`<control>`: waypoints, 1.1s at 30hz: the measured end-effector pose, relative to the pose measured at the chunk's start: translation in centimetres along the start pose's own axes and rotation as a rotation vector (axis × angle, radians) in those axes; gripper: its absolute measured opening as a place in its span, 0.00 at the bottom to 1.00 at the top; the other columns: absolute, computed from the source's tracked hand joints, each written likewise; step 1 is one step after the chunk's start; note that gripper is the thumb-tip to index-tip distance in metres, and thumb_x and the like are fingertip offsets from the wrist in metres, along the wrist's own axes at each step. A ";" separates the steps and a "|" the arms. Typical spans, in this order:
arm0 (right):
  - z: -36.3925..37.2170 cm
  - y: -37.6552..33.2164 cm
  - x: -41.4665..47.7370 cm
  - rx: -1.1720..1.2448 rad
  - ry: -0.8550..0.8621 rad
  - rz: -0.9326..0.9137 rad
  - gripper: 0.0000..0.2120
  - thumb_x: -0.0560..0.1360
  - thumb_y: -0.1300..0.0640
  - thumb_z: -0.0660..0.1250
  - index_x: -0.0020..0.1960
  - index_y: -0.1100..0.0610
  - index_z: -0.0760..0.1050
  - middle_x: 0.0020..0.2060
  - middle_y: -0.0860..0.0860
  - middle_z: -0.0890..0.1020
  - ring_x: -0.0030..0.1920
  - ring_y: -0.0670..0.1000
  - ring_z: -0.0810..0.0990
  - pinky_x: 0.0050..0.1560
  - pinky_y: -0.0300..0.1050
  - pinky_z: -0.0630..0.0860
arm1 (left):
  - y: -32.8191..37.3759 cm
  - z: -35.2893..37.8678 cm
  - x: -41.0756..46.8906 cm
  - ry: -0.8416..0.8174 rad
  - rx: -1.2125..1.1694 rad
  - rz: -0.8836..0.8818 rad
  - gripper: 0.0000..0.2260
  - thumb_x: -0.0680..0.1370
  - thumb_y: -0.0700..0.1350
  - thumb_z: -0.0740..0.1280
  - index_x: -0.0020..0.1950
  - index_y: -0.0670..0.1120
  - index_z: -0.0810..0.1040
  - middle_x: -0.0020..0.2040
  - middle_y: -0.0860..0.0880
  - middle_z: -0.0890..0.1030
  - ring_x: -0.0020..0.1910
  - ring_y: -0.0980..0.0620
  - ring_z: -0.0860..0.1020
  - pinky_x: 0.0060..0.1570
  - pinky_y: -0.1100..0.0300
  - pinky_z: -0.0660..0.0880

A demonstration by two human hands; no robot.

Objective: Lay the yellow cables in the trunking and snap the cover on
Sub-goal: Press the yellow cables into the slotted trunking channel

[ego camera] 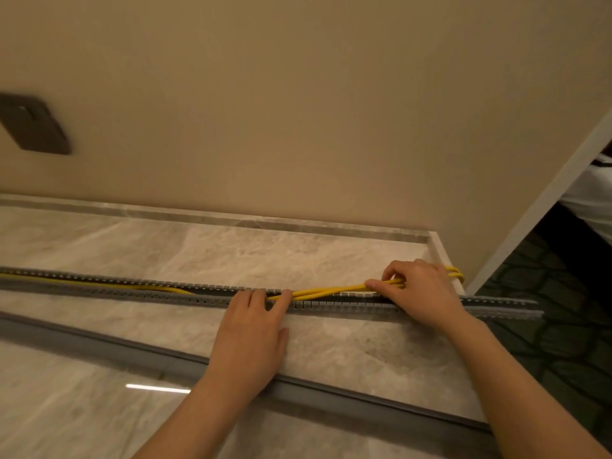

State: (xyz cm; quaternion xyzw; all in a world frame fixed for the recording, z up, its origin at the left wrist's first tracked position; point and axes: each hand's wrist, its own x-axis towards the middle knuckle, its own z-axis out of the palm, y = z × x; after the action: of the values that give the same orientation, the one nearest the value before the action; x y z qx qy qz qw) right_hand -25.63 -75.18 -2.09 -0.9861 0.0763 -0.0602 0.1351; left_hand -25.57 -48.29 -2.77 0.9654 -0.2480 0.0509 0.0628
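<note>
A long grey slotted trunking (132,291) lies across the marble floor from left to right. Yellow cables (331,289) run inside it on the left, rise out of it near the middle and loop past its right part. My left hand (251,339) rests flat on the floor, its fingertips pressing the cables at the trunking's near wall. My right hand (420,293) pinches the cables above the trunking, further right. The grey cover (116,347) lies separately on the floor nearer to me, under my left wrist.
A beige wall (298,111) stands right behind the trunking, with a dark switch plate (33,127) at left. A white door frame (536,207) and dark patterned carpet (546,319) lie to the right. The trunking's right end overhangs the carpet.
</note>
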 end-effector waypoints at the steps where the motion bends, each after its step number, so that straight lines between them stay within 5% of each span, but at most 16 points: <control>1: -0.1 0.0 0.0 0.040 0.016 0.011 0.21 0.65 0.28 0.58 0.38 0.45 0.73 0.30 0.42 0.74 0.36 0.43 0.70 0.44 0.45 0.62 | 0.0 0.0 0.0 0.006 -0.001 -0.003 0.24 0.72 0.48 0.69 0.67 0.48 0.71 0.53 0.44 0.79 0.53 0.43 0.76 0.55 0.50 0.74; 4: -0.6 -0.3 0.0 0.192 0.066 0.012 0.22 0.60 0.28 0.61 0.33 0.47 0.69 0.27 0.45 0.74 0.31 0.44 0.71 0.35 0.43 0.63 | 0.0 0.2 0.0 0.016 0.032 0.006 0.24 0.66 0.46 0.74 0.62 0.47 0.77 0.47 0.42 0.81 0.47 0.41 0.79 0.49 0.48 0.78; 7: -1.1 -0.6 -0.4 0.298 0.092 -0.004 0.21 0.59 0.31 0.64 0.33 0.49 0.69 0.25 0.47 0.75 0.28 0.46 0.72 0.28 0.40 0.64 | -0.1 0.2 -0.1 0.024 0.060 0.021 0.24 0.69 0.48 0.72 0.65 0.49 0.75 0.51 0.42 0.81 0.50 0.41 0.78 0.55 0.47 0.75; 14: -0.8 -1.0 -1.9 0.366 0.161 0.056 0.19 0.60 0.40 0.75 0.33 0.51 0.70 0.25 0.49 0.74 0.27 0.46 0.70 0.28 0.42 0.66 | -0.3 0.9 0.1 0.026 0.071 0.024 0.26 0.76 0.52 0.62 0.73 0.57 0.59 0.60 0.45 0.75 0.60 0.43 0.71 0.68 0.47 0.62; 18: -0.6 -1.3 -2.0 0.346 0.166 0.115 0.18 0.59 0.40 0.76 0.35 0.49 0.71 0.26 0.47 0.73 0.29 0.47 0.71 0.29 0.42 0.64 | -0.3 0.9 0.3 0.030 0.003 0.000 0.24 0.77 0.52 0.60 0.72 0.60 0.59 0.63 0.47 0.71 0.61 0.44 0.68 0.69 0.46 0.60; 25: -0.5 -1.5 -1.7 0.304 0.096 0.156 0.19 0.59 0.40 0.76 0.45 0.45 0.74 0.50 0.45 0.74 0.55 0.50 0.72 0.54 0.51 0.71 | 1.1 0.6 1.1 0.039 -0.062 0.095 0.20 0.77 0.52 0.57 0.69 0.54 0.62 0.64 0.51 0.66 0.61 0.48 0.64 0.65 0.53 0.61; 33: 0.3 -1.3 -2.1 0.245 0.001 0.212 0.23 0.62 0.34 0.70 0.54 0.40 0.72 0.58 0.46 0.79 0.57 0.53 0.75 0.61 0.51 0.68 | 4.4 0.8 1.6 0.056 -0.114 0.137 0.17 0.77 0.51 0.58 0.65 0.48 0.67 0.60 0.49 0.69 0.58 0.47 0.67 0.62 0.55 0.63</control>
State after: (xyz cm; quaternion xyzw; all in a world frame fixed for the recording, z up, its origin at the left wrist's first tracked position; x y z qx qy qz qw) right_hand -27.46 -73.48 -2.20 -0.9486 0.1720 -0.0550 0.2600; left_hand -26.23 -52.98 -2.98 0.9393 -0.3138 0.0679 0.1208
